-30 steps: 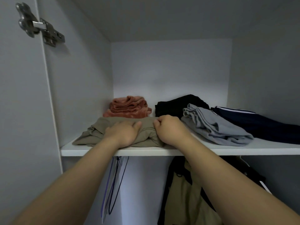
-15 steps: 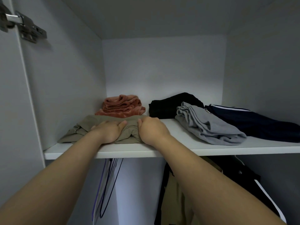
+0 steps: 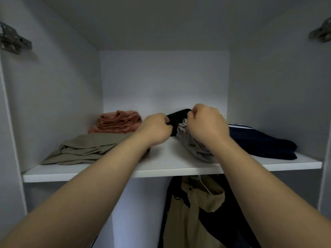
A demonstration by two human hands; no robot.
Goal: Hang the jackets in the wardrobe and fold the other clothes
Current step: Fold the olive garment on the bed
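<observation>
Through the head camera we look into the wardrobe (image 3: 161, 77), whose shelf (image 3: 170, 163) crosses the middle of the frame. Our left hand (image 3: 154, 128), at centre frame, has its fingers curled and pinches the left edge of the black garment (image 3: 179, 116) lying toward the back of the shelf, probably to square or shift that fold. Our right hand (image 3: 207, 122), just right of centre, is a curled fist where the black garment meets the grey garment (image 3: 193, 145). Its fingers are hidden, so we cannot tell what they grip, if anything. The folded pieces lie in separate piles, presumably so each can be lifted alone: the khaki garment (image 3: 86, 149) at lower left, near the shelf's front edge; the rust-pink garment (image 3: 118, 120) behind it; and the navy garment (image 3: 259, 142) at right, touching the grey one. Below the shelf, at the lower centre of the frame, a tan and black jacket (image 3: 197, 212) hangs on a hanger (image 3: 204, 185), so we judge the hanging done and the shelf being tidied.
</observation>
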